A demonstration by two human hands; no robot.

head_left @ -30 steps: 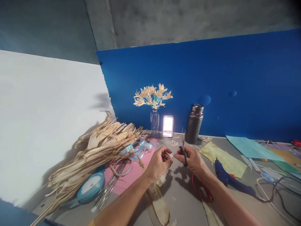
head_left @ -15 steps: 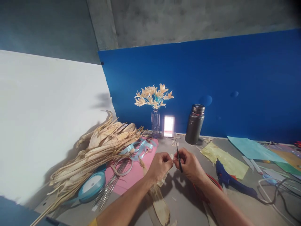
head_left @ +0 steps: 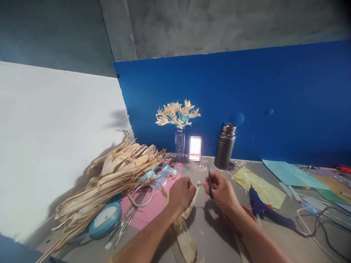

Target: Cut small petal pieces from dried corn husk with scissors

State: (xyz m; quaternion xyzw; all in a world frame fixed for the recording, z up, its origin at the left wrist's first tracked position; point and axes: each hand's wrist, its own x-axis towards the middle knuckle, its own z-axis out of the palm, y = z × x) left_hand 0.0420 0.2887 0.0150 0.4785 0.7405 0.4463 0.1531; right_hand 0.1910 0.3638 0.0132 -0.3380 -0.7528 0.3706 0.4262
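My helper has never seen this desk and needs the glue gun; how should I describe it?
Start at the blue wall and the dark bottle standing before it. Come nearer, past the yellow sheet, to the right of the right hand. The glue gun is the dark blue, pistol-shaped tool lying there, bulky where the neighbouring sheet is flat.

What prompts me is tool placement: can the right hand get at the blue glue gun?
Probably yes: the glue gun lies uncovered beside the right forearm, though the right hand already holds scissors.
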